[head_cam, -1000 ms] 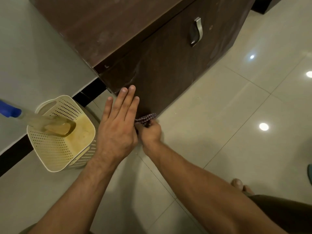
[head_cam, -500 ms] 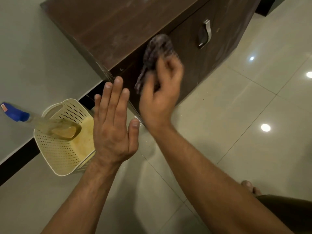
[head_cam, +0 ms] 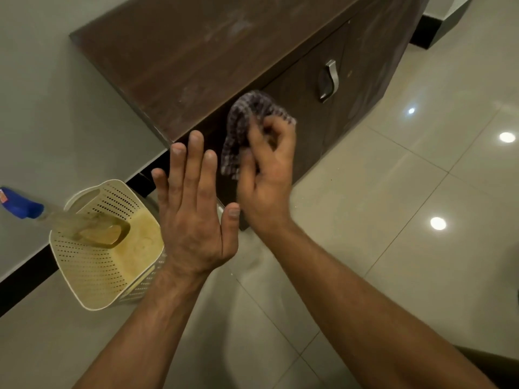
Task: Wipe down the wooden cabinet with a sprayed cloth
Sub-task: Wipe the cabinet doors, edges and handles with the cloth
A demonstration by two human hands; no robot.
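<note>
Your right hand (head_cam: 266,175) pinches the bunched cloth (head_cam: 247,127) loosely near the cabinet's (head_cam: 174,60) front edge; left hand (head_cam: 193,214) flat, empty. It may slip.

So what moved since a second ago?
The right hand lifted the checked cloth from the bottom of the cabinet front up near its top edge, still gripping it. The left hand came off the cabinet, staying open. The basket and spray bottle stayed put.
</note>
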